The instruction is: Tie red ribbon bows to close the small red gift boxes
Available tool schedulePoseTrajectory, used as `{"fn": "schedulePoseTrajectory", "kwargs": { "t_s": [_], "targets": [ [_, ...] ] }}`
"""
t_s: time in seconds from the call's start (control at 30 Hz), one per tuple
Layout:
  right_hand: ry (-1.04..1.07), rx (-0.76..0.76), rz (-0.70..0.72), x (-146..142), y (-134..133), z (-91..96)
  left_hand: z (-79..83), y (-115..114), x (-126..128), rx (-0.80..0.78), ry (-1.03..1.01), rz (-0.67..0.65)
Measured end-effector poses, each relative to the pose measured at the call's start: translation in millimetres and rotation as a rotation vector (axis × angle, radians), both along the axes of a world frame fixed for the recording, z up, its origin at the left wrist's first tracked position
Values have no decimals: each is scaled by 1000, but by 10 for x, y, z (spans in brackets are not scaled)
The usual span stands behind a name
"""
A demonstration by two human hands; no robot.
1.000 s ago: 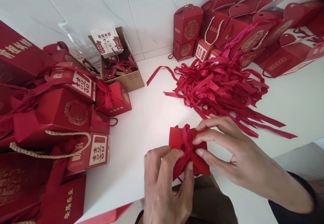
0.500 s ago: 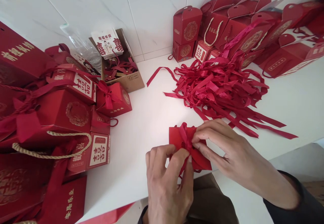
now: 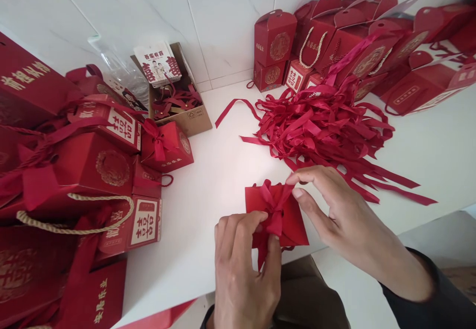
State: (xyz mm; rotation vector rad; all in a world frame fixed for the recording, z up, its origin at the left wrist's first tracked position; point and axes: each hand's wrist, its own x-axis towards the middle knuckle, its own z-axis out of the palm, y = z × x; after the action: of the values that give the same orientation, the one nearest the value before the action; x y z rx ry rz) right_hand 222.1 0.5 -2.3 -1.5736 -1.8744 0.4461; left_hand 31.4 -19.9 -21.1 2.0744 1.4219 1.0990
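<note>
A small red gift box (image 3: 293,220) sits at the near edge of the white table (image 3: 219,170), with a red ribbon bow (image 3: 274,205) on its top. My left hand (image 3: 243,269) pinches the lower part of the ribbon between thumb and fingers. My right hand (image 3: 334,215) pinches the upper right loop of the bow with thumb and forefinger, its other fingers curled.
A heap of loose red ribbons (image 3: 327,125) lies behind the box. Red gift boxes and bags are stacked at left (image 3: 96,165) and at back right (image 3: 334,36). A cardboard carton (image 3: 186,113) with cards stands by the tiled wall.
My right hand has shifted from the bow's centre to its upper right loop, pulling it outward. The box has turned slightly; my left hand keeps its pinch on the ribbon.
</note>
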Motion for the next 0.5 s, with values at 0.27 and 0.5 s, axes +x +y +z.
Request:
{"fn": "schedulePoseTrajectory", "kwargs": {
  "t_s": [0.27, 0.5],
  "targets": [
    [192, -81, 15, -92, 130, 175, -4, 12, 5, 33, -25, -13],
    [186, -117, -54, -81, 231, 132, -8, 33, -15, 59, -15, -31]
  ]
}}
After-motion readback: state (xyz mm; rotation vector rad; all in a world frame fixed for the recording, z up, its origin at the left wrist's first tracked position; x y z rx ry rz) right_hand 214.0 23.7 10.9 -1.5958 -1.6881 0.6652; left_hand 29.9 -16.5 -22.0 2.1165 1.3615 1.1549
